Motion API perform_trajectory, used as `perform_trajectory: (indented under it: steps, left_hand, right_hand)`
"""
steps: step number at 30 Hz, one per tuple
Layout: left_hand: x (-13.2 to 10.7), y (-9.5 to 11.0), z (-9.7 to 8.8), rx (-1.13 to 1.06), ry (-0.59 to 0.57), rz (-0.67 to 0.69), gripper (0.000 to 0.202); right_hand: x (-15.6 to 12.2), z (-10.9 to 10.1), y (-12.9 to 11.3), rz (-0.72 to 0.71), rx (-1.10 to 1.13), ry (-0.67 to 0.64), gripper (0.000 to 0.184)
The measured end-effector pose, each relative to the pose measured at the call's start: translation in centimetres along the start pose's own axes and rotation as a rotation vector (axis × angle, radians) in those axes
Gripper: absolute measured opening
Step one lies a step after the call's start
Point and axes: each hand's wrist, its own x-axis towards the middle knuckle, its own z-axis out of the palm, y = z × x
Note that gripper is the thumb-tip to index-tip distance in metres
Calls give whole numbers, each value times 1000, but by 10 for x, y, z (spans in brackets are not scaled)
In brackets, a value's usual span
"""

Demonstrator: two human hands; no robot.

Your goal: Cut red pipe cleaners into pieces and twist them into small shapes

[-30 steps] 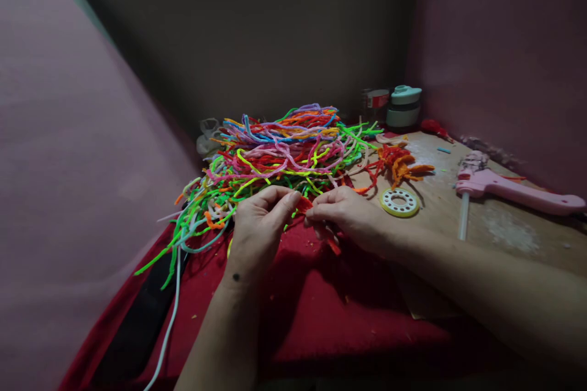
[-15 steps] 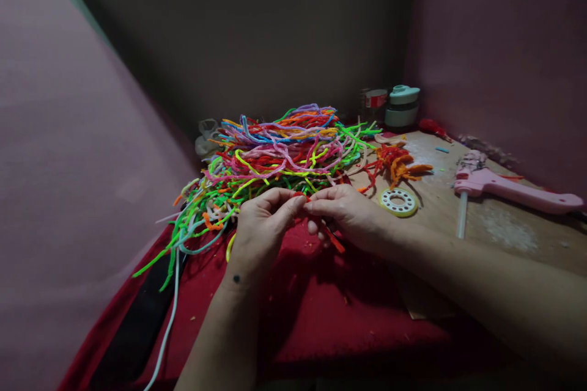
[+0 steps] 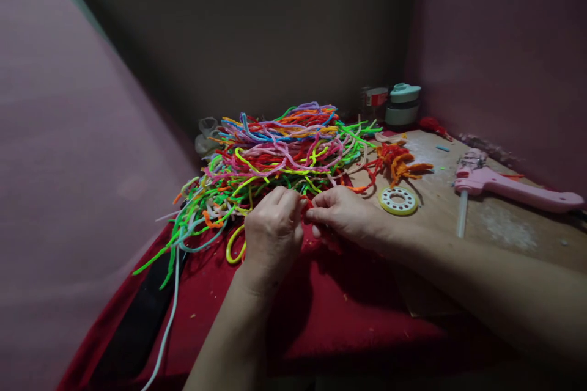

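Note:
My left hand [image 3: 274, 232] and my right hand [image 3: 345, 212] meet fingertip to fingertip over the red cloth [image 3: 321, 311]. Both pinch a short red pipe cleaner [image 3: 306, 201], of which only a small bit shows between the fingers. Just behind the hands lies a big tangled pile of coloured pipe cleaners [image 3: 284, 149]. A yellow loop [image 3: 233, 245] lies on the cloth left of my left hand.
A yellow-rimmed white ring with holes [image 3: 398, 200] lies right of my right hand. A clump of orange and red pieces [image 3: 398, 162] sits behind it. A pink glue gun [image 3: 509, 186] rests on the wooden board at the right. Jars [image 3: 402, 105] stand at the back.
My left hand has turned, its back now toward me, and closed tighter against my right hand. The red piece shows less. The yellow loop has come into view.

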Motion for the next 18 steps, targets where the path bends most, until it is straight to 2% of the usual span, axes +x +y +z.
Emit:
perform_trajectory:
  steps: [3,7,10,13,18]
  left_hand:
    - [3,-1,-2,-223,1,-147,17]
    - [7,-4,-7,-790,-122,-497,14]
    - [9,-5,-11,-1034,-200,-615,21]
    - [8,-6,-11,-935,-186,-590,13]
    - [8,-7,-8,-585,-140,-364,10]
  right_hand:
    - [-2,1,-3,9,65,19,21]
    - [-6,3,-9,26,131,47,18]
    - [-7,3,-9,41,155,30,20]
    - [-6,3,-7,32,141,12,21]
    - [-5,4,-5,26,126,-6,14]
